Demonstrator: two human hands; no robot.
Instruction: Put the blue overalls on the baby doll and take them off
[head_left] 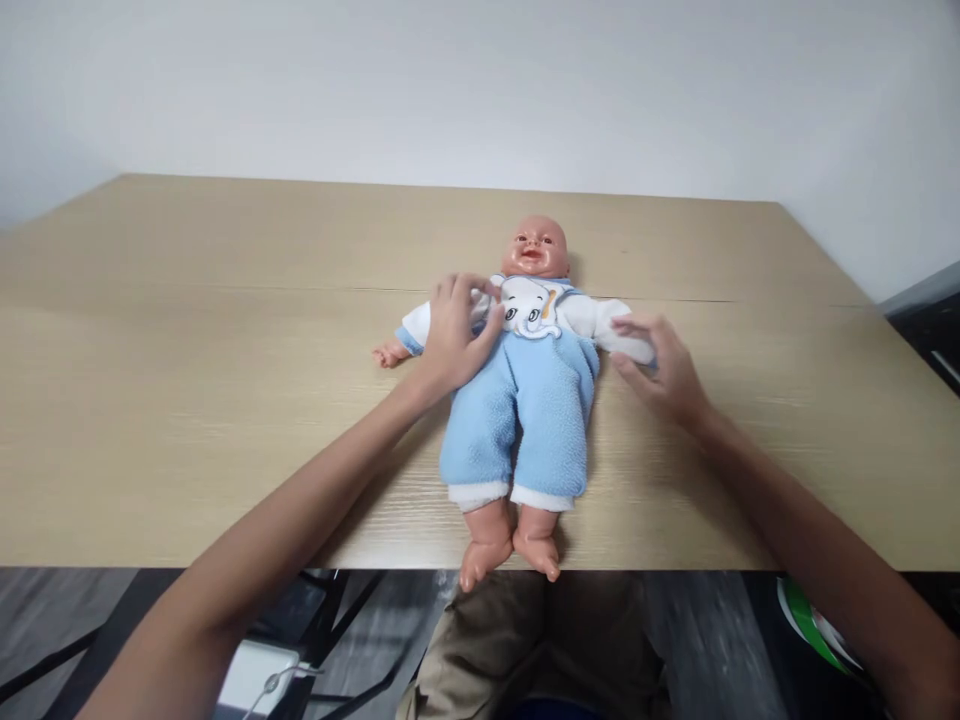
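Note:
A baby doll [517,400] lies face up on the table, its head at the far side and its bare feet at the near edge. It wears fleecy light-blue trousers and a white top with an elephant face on the bib. My left hand [459,325] rests across the doll's upper arm beside the bib, fingers bent and thumb spread apart. On the other side, my right hand [664,372] has thumb and fingers on either side of the doll's white sleeve, near its cuff. That arm's doll hand is hidden behind my palm.
The wooden table [225,400] has a seam across it and meets a white wall [480,90] behind. A dark object [930,330] stands beyond the right edge. Below the near edge are a white box with a cable [259,675], metal legs and a green-rimmed round item [814,625].

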